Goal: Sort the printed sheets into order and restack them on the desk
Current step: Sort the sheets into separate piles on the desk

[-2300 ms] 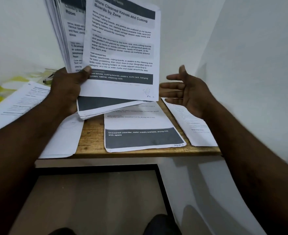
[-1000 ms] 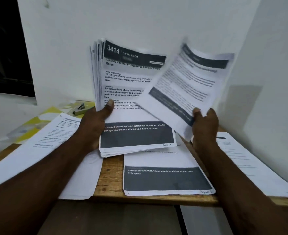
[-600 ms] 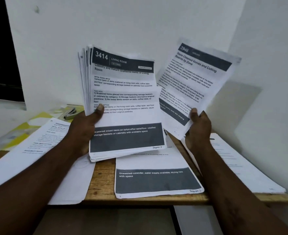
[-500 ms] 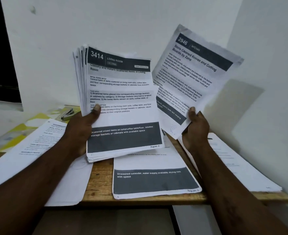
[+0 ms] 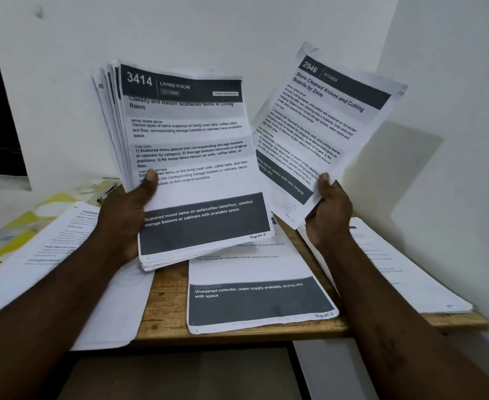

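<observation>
Kitchen sheet (image 5: 318,131) moved off stack (image 5: 191,168) into right hand (image 5: 328,215).

Left hand (image 5: 125,223) and right hand (image 5: 328,215) raised, thumbs clamped.

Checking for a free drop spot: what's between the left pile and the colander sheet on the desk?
Head view: a bare strip of desk lies between left pile and colander sheet; the stack in the left hand overhangs its far end.

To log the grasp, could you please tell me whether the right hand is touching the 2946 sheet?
Touching: the head view shows the right hand pinching the 2946 sheet at its lower edge.
</observation>
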Motion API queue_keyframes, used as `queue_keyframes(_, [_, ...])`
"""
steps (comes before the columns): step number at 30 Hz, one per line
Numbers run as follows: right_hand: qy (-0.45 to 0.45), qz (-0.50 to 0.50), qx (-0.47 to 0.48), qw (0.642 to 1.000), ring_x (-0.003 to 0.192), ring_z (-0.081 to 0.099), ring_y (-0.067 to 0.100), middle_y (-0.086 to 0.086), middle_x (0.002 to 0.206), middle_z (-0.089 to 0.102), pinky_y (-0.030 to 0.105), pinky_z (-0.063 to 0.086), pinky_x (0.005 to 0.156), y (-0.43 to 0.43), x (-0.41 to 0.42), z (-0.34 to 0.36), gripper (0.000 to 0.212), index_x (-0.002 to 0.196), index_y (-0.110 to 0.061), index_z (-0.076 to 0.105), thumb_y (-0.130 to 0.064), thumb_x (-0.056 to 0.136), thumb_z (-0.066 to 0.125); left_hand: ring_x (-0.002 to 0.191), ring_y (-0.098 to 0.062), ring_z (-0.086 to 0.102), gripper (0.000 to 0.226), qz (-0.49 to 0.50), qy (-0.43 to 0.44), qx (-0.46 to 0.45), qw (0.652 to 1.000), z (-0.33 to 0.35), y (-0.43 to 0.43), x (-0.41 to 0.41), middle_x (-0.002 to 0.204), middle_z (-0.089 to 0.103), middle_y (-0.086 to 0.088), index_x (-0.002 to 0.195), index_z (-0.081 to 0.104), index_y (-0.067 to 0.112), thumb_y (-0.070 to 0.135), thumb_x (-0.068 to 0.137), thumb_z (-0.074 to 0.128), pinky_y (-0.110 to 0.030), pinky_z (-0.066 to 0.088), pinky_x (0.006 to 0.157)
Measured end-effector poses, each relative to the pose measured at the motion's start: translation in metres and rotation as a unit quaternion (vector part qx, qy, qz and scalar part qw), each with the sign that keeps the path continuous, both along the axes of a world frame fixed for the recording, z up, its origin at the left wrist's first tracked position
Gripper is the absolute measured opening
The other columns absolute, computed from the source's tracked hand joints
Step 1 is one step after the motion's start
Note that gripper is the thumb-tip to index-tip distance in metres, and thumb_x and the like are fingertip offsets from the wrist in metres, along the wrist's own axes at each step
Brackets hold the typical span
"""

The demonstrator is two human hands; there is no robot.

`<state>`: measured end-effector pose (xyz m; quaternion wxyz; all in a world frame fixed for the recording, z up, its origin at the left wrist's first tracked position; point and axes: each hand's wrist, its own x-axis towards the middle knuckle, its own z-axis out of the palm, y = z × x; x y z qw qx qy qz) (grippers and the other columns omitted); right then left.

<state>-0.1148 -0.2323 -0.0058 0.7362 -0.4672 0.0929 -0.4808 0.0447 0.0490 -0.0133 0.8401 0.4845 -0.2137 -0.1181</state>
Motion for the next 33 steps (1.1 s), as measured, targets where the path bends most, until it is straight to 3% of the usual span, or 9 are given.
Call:
queue_keyframes(4, [0.058, -0.054, -0.021, 0.997, 0.110, 0.073, 0.038, 0.014, 0.118, 0.076, 0.057, 0.059, 0.095, -0.003, 0.001, -0.001, 0.023, 0.110, -0.010, 0.066, -0.028, 0.110, 0.052, 0.110, -0.028, 0.075, 0.034, -0.008, -0.003, -0.031, 0.999, 0.002, 0.002, -0.002, 0.121, 0.077, -0.005, 0.126, 0.071, 0.017, 0.038, 0.101, 0.064, -0.044, 0.065, 0.075])
queue_keyframes(8, [0.129, -0.137, -0.074, 0.979, 0.098, 0.073, 0.029, 0.000, 0.097, 0.075, 0.039, 0.057, 0.087, 0.000, 0.002, 0.001, 0.025, 0.091, -0.020, 0.065, -0.025, 0.111, 0.052, 0.117, -0.030, 0.072, 0.040, -0.054, 0.007, -0.085, 0.995, 0.006, 0.004, -0.002, 0.133, 0.072, -0.008, 0.141, 0.061, 0.013, 0.034, 0.108, 0.053, -0.049, 0.063, 0.086])
queue_keyframes(10, [0.116, -0.104, -0.059, 0.986, 0.092, 0.073, 0.025, 0.004, 0.100, 0.076, 0.041, 0.056, 0.089, 0.001, 0.003, 0.000, 0.022, 0.094, -0.015, 0.065, -0.022, 0.111, 0.052, 0.121, -0.033, 0.070, 0.043, -0.060, 0.011, -0.086, 0.994, 0.005, 0.003, 0.001, 0.136, 0.070, -0.010, 0.143, 0.060, 0.012, 0.035, 0.108, 0.054, -0.053, 0.062, 0.089])
queue_keyframes(12, [0.077, -0.005, -0.032, 0.997, 0.103, 0.073, 0.033, 0.013, 0.116, 0.076, 0.056, 0.055, 0.102, 0.003, 0.004, -0.002, 0.019, 0.110, -0.005, 0.064, -0.022, 0.109, 0.054, 0.122, -0.034, 0.069, 0.043, -0.055, 0.010, -0.075, 0.996, 0.002, 0.002, 0.005, 0.136, 0.070, -0.011, 0.141, 0.062, 0.013, 0.037, 0.106, 0.057, -0.055, 0.061, 0.089])
queue_keyframes(17, [0.045, 0.186, 0.022, 0.981, 0.136, 0.054, 0.049, 0.026, 0.149, 0.055, 0.068, 0.042, 0.112, 0.012, 0.008, -0.005, 0.051, 0.150, 0.001, 0.046, -0.026, 0.107, 0.054, 0.117, -0.032, 0.072, 0.043, -0.012, -0.017, -0.037, 0.999, -0.002, 0.000, 0.009, 0.129, 0.074, -0.009, 0.134, 0.068, 0.014, 0.040, 0.100, 0.066, -0.058, 0.060, 0.092])
queue_keyframes(23, [0.082, 0.223, -0.010, 0.971, 0.146, 0.039, 0.053, 0.027, 0.157, 0.045, 0.070, 0.031, 0.119, 0.010, 0.009, -0.007, 0.063, 0.155, -0.001, 0.043, -0.030, 0.103, 0.062, 0.116, -0.031, 0.072, 0.039, 0.002, -0.029, -0.020, 0.999, -0.004, 0.000, 0.011, 0.127, 0.075, -0.008, 0.127, 0.072, 0.015, 0.040, 0.097, 0.069, -0.061, 0.055, 0.100])
queue_keyframes(28, [0.063, 0.204, -0.029, 0.977, 0.144, 0.042, 0.053, 0.030, 0.153, 0.049, 0.066, 0.035, 0.118, 0.022, 0.006, -0.004, 0.096, 0.150, 0.007, 0.046, -0.032, 0.075, 0.092, 0.118, -0.032, 0.072, 0.035, -0.022, -0.021, -0.030, 0.999, -0.005, 0.000, 0.005, 0.129, 0.074, -0.010, 0.129, 0.069, 0.013, 0.034, 0.102, 0.065, -0.054, 0.061, 0.092])
queue_keyframes(31, [0.062, 0.205, -0.043, 0.976, 0.143, 0.043, 0.054, 0.031, 0.153, 0.048, 0.066, 0.036, 0.119, 0.025, 0.006, -0.003, 0.096, 0.149, 0.009, 0.045, -0.029, 0.074, 0.092, 0.120, -0.033, 0.071, 0.028, -0.030, -0.021, -0.022, 0.999, -0.004, 0.001, 0.005, 0.129, 0.074, -0.009, 0.118, 0.079, 0.017, 0.036, 0.102, 0.066, -0.054, 0.060, 0.093])
queue_keyframes(33, [0.066, 0.205, -0.046, 0.976, 0.143, 0.042, 0.053, 0.032, 0.154, 0.047, 0.066, 0.035, 0.119, 0.024, 0.008, -0.003, 0.080, 0.150, 0.009, 0.045, -0.022, 0.086, 0.082, 0.119, -0.032, 0.071, 0.033, -0.028, -0.032, -0.014, 0.999, -0.004, 0.001, 0.006, 0.130, 0.073, -0.010, 0.125, 0.075, 0.016, 0.039, 0.101, 0.068, -0.056, 0.059, 0.094])
